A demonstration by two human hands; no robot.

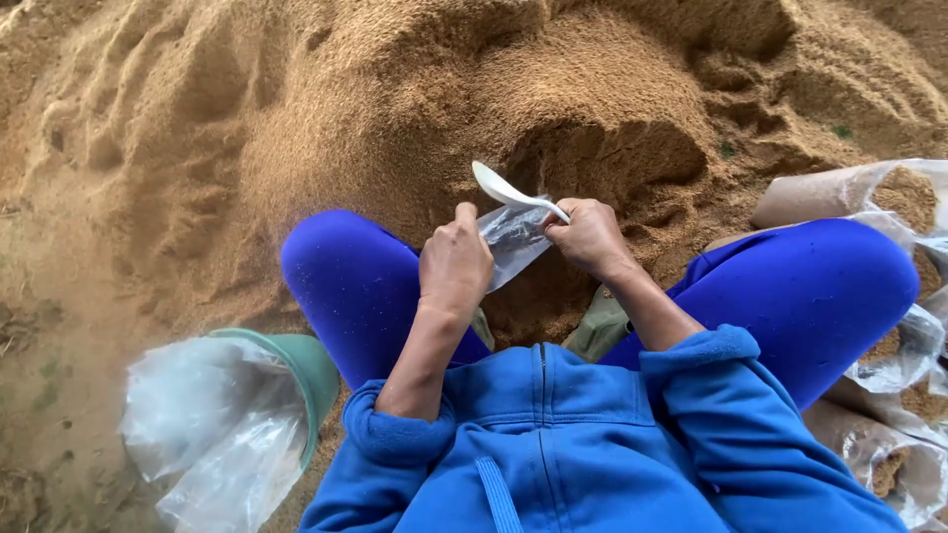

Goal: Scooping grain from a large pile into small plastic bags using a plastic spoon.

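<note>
One view only, from a camera worn on the head, looking steeply down and a little forward. Very near to the body: blue jacket (583, 444) filling the near edge, both knees at left and right, left hand (454, 265) and right hand (591, 237) close to the middle of the frame. Farther away, facing a big heap of brown husk (326, 109) up to the far edge. At near left a green bucket (314, 370), at right filled bags (869, 197), both cut by the frame. No second view to share any part.
</note>
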